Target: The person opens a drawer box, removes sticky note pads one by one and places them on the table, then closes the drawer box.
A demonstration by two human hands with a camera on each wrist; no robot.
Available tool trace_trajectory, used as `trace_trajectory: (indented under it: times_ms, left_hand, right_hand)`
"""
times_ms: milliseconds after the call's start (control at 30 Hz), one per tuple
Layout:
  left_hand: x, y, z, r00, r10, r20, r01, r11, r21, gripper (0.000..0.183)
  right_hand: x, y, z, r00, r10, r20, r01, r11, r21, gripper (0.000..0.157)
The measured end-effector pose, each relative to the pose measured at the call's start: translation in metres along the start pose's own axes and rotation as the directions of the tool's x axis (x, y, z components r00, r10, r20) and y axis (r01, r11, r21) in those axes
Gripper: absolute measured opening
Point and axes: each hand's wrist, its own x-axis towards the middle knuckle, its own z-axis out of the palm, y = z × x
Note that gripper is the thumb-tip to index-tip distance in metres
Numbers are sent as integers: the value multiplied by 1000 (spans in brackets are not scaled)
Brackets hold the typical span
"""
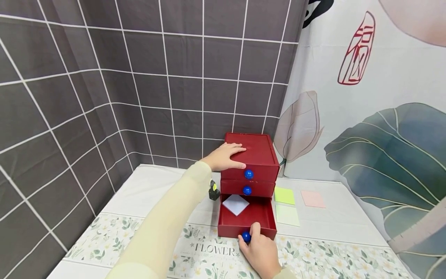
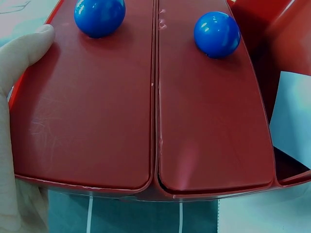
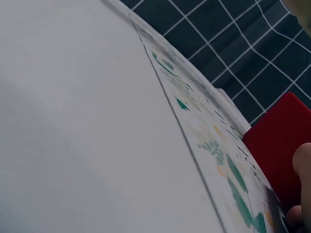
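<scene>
A dark red drawer cabinet [image 1: 259,149] stands at the back of the table, its two upper drawers closed and fitted with blue knobs. My left hand [image 1: 226,157] rests on the cabinet's top left edge, fingers spread and straight. The bottom drawer [image 1: 228,231] is pulled out toward me. At its front, my right hand [image 1: 261,250] pinches the round blue knob [image 1: 246,236] between thumb and index finger. Inside that drawer, toward the back left, lies a pale blue square of paper [image 1: 235,204]. The right wrist view catches only part of the red drawer [image 3: 282,145] beside the fingers.
Right of the cabinet lie a yellow-green paper square [image 1: 285,195], a pale green one [image 1: 287,215] and a pink one [image 1: 313,199]. A small black object with a yellow spot [image 1: 214,193] stands to the left. Dark gridded cloth [image 1: 184,93] hangs behind.
</scene>
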Motion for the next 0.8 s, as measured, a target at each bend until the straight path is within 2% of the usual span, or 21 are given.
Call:
trace_trajectory:
  times_ms: [167, 267, 333, 433, 467, 533, 600, 700, 733, 800]
  left_hand:
    - [0, -2, -1, 1000, 4, -3, -4, 1000, 2, 76]
    - [-1, -2, -1, 1000, -1, -1, 1, 1000, 8, 76]
    - [-1, -2, -2, 1000, -4, 1, 4, 1000, 4, 76]
    - [-1, -2, -2, 1000, -5, 0, 5, 1000, 0, 76]
    - [-2, -1, -2, 1000, -4, -1, 4, 1000, -1, 76]
    - [-2, -2, -2, 1000, -2, -6, 2, 1000, -3, 76]
    - [-2, -1, -1, 1000, 0, -10, 0, 1000, -6, 75]
    - [-2, -1, -1, 1000, 5, -13, -5, 1000, -14, 75]
    - [-2, -1, -1, 1000, 6, -12, -6, 1000, -15, 75]
    - [-2, 0, 0, 1000, 8, -11, -8, 1000, -14, 75]
  right_hand:
    - [-2, -2, -3, 1000, -23, 11, 23, 1000, 11, 47]
    - [1, -2, -7, 994, -99, -39, 100, 994, 31, 44]
    - [7, -3, -11, 980, -170, -107, 175, 984, 41, 38]
    - [24, -5, -20, 941, -265, -213, 277, 961, 28, 29]
    - [32, -7, -23, 931, -283, -231, 297, 955, 24, 26]
    - [48, -9, -29, 927, -299, -228, 310, 950, 17, 20]
    - [63, -10, -34, 940, -300, -163, 308, 951, 30, 17]
    - [82, -10, -35, 954, -299, 21, 298, 954, 41, 14]
    - [88, -9, -34, 950, -299, 92, 296, 954, 42, 14]
    - [98, -6, -30, 927, -302, 225, 300, 953, 44, 16]
